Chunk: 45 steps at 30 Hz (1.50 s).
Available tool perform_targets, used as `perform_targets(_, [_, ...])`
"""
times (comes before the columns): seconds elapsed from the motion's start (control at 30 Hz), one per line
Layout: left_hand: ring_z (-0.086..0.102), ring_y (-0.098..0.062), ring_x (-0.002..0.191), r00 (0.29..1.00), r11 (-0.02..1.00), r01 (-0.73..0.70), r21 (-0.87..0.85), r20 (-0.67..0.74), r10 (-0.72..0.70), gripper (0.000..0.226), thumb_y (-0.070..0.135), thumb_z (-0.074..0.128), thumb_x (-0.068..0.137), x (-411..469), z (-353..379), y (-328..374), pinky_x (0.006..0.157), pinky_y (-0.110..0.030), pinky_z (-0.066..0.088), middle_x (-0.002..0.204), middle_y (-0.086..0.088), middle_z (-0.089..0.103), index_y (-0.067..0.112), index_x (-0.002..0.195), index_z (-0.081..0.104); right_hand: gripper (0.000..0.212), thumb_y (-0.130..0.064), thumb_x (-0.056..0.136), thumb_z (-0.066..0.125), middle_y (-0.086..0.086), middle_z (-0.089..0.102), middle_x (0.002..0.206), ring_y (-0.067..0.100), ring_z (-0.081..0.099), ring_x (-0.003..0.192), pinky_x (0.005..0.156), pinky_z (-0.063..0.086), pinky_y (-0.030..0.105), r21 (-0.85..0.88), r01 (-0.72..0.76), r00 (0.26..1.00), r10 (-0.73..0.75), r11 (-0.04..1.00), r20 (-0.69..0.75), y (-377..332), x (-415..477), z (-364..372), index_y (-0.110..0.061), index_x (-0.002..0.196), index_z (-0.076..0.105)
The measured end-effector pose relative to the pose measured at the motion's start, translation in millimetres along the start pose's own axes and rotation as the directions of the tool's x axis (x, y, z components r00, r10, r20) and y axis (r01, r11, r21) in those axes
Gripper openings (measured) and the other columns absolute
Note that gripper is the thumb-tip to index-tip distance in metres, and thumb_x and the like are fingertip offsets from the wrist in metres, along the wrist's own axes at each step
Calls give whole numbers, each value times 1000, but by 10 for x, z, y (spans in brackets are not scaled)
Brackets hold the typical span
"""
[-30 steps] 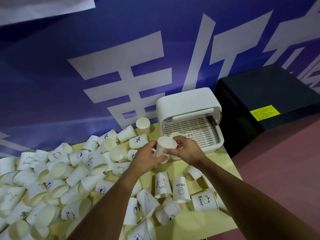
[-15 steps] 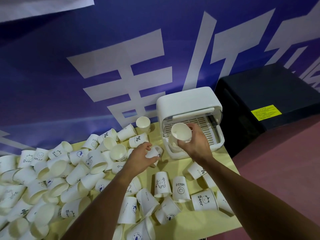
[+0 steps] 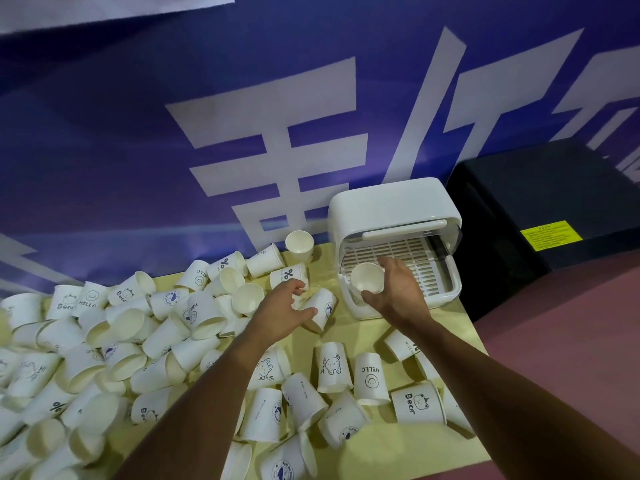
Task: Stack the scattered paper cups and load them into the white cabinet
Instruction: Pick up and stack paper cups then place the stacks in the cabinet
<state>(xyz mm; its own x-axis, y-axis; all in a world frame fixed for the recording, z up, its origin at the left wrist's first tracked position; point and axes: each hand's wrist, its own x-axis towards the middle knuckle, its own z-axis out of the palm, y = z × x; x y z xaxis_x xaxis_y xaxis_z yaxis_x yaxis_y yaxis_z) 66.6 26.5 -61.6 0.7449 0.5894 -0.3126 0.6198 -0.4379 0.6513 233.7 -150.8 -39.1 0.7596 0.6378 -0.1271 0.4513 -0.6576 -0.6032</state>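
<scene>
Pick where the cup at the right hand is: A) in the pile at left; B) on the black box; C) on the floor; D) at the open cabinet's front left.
D: the right hand holds the cup over the tray at the front left corner of the cabinet.

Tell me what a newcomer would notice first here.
The heap of paper cups sprawled over the left of the yellow table grabs the eye first, under a blue banner with huge white characters. At the table's far right corner the white cabinet stands open, and the right hand holds one cup at its mouth while the left hand reaches for another.
</scene>
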Motion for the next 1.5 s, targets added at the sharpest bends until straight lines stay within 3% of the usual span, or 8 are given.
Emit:
perform_targets(0.33, [57,-12,103,994,1000,-7,-21,-107,5,63,44,80,77,-415,-792,-559,91,-30,48,119,7,59,25,131,52,69,-34,77,79,5,55,135,24,56,117,98,49,41,-5,155,986,-154,988,66,-1060,-152,374,-17,137,49])
perform_targets(0.5, [58,-14,101,978,997,64,-53,-195,-73,59,38,81,78,-814,-1240,-1076,85,-25,46,117,4,60,22,129,54,72,-30,79,79,7,55,136,25,56,118,99,48,40,21,241,963,-242,970,117,-1617,-322,687,-13,141,47])
perform_targets(0.8, [57,-12,104,904,971,197,-132,-358,-232,59,39,80,79,-1787,-1645,-1826,95,-31,49,118,3,59,22,130,55,70,-33,80,77,5,55,137,23,57,120,99,47,39,74,411,863,-414,909,289,-2438,-673,1342,-13,140,47])
perform_targets(0.97, [57,-17,107,868,950,252,-182,-392,-305,59,37,80,79,-2207,-1904,-2358,99,-36,48,121,1,59,23,130,54,72,-35,81,77,4,53,140,23,57,120,100,48,39,71,461,812,-453,885,367,-2932,-934,1809,-15,142,46])
perform_targets(1.3, [58,-19,106,826,918,306,-252,-409,-387,56,34,83,77,-2904,-2765,-3737,95,-32,48,115,-1,59,17,124,58,70,-36,81,76,5,55,135,22,59,114,96,49,37,45,534,753,-499,844,429,-4190,-1442,2970,-15,141,47])
perform_targets(1.5, [59,-21,104,786,911,334,-242,-463,-411,51,27,81,80,-3148,-3245,-4186,90,-33,49,114,-6,61,13,124,59,69,-39,83,73,3,55,138,20,57,119,98,48,37,22,582,716,-524,813,460,-4746,-1496,3283,-17,142,45])
